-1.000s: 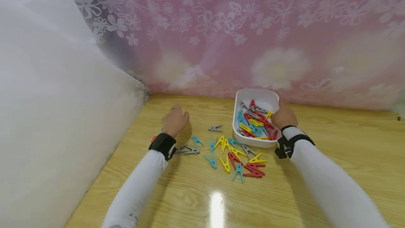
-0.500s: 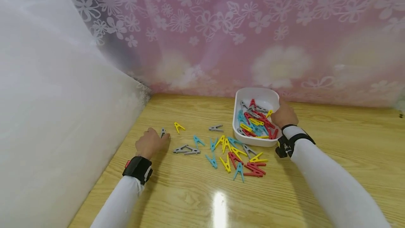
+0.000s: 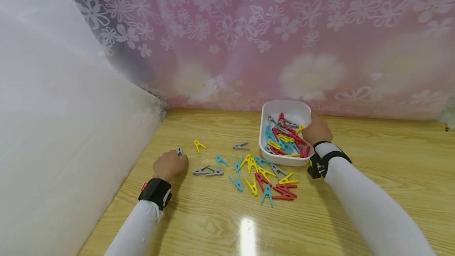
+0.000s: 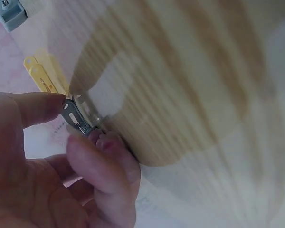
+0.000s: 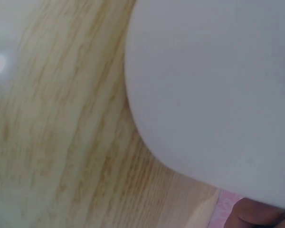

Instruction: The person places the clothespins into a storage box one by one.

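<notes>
At the left of the table, my left hand [image 3: 170,165] pinches a grey clothespin [image 4: 76,117] between its fingertips, low at the wood. Most of that clothespin is hidden by the hand in the head view. A yellow clothespin [image 3: 199,145] lies just beyond it. My right hand [image 3: 317,129] grips the right rim of a white plastic basin [image 3: 264,129], which stands against the backdrop. Red, blue, yellow and grey clothespins lie jumbled inside. In the right wrist view the basin's outer wall [image 5: 204,95] fills much of the picture.
Several loose clothespins [image 3: 253,165] lie spread in front of the basin, with a grey pair [image 3: 208,171] nearer the left hand. One grey clothespin [image 3: 241,146] lies apart, left of the basin. A pink floral backdrop [image 3: 227,50] and a white sheet [image 3: 71,110] bound the table.
My left hand has moved left and nearer, away from the spot with the yellow clothespin, to the grey one. The yellow clothespin now shows. My right hand stays on the basin.
</notes>
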A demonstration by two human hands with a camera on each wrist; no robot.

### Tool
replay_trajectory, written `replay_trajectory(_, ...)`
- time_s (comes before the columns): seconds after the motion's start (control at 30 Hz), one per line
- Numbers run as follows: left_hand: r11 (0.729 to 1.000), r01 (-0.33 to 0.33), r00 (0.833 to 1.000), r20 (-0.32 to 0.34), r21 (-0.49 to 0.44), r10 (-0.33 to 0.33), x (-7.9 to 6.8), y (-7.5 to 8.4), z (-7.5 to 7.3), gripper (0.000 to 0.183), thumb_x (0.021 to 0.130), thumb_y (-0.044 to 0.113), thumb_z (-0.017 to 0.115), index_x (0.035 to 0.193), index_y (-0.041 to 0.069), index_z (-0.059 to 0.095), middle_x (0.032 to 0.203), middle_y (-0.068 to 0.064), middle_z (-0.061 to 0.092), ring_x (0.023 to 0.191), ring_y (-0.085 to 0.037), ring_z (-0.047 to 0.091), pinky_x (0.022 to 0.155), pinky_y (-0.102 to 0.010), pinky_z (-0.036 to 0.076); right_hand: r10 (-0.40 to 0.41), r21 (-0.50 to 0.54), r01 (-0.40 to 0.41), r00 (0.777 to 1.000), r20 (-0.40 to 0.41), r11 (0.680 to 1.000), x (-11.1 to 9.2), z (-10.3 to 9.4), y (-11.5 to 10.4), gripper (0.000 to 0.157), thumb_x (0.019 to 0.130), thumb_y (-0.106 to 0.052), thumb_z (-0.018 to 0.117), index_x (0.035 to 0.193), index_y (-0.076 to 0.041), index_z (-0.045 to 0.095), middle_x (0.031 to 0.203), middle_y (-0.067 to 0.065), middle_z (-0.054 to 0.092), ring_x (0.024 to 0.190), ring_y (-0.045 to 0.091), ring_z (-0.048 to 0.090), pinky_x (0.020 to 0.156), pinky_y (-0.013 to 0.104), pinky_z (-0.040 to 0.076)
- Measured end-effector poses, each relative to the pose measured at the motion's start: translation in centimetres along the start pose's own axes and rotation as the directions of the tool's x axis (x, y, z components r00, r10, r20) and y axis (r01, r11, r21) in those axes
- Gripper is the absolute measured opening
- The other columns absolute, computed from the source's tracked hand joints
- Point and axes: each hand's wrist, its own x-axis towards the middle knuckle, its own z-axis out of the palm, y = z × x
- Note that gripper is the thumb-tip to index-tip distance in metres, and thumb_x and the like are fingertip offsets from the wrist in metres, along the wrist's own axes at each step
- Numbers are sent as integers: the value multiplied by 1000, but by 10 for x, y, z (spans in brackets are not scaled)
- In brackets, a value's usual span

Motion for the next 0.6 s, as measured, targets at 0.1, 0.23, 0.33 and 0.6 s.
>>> replay_trajectory(0.1,1000,5,1000,7,19,-6,2,2,-1,49,93,37,46,108,-6,62,90,-23,63,74,-35,62,60,-47,48,-6,4,6,1000,-3,1000,-1,-1,0,64,82,-5,62,140,-1,36,124,33,52,106,51,53,80,63,44)
replay_trajectory(0.23,1000,4,1000,7,9,-4,3,0,-5,50,91,44,49,101,-3,64,87,-19,63,72,-32,61,61,-46,47,-15,17,15,1000,-5,1000,-1,-1,1,63,83,-4,60,141,0,35,125,32,51,106,51,52,82,63,44)
replay_trajectory(0.33,1000,-5,1000,-18,-9,5,4,-2,-11,51,90,49,50,99,0,64,85,-15,62,70,-29,59,61,-45,46,-17,23,17,1000,-2,1000,-1,-1,2,63,84,-4,61,141,0,34,125,32,51,105,50,53,81,62,45)
replay_trajectory(0.6,998,-61,997,-50,-5,60,8,14,-34,51,90,49,47,103,3,64,87,-13,62,69,-26,56,58,-41,41,-30,39,31,999,-26,999,-1,3,3,62,84,-3,63,140,0,38,124,31,53,104,50,54,80,63,45)
